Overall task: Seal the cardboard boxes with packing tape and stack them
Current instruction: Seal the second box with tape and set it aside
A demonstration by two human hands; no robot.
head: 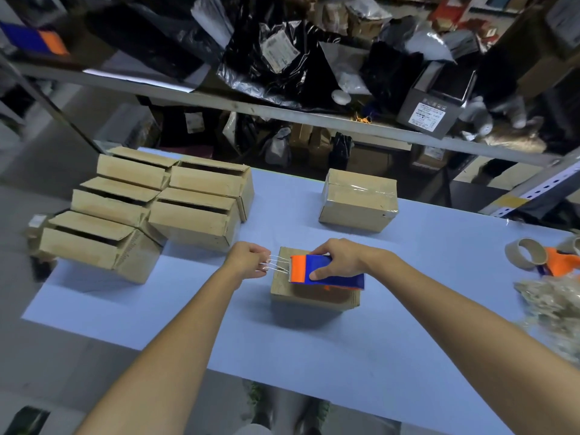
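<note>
On the blue table [439,309] before us, we gripped the dispenser [301,269] with our right hand [342,257], fingers curled round it above the box [314,301], while our left hand [248,259] pinched the tape [279,265], stretching it taut, likely to lay over the top; open boxes [194,221] sat leftward.

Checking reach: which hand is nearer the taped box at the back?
Right. The right hand, gripping the dispenser, lies almost straight in front of the taped box; the left hand, pinching the tape end, lies farther off to the left.
</note>
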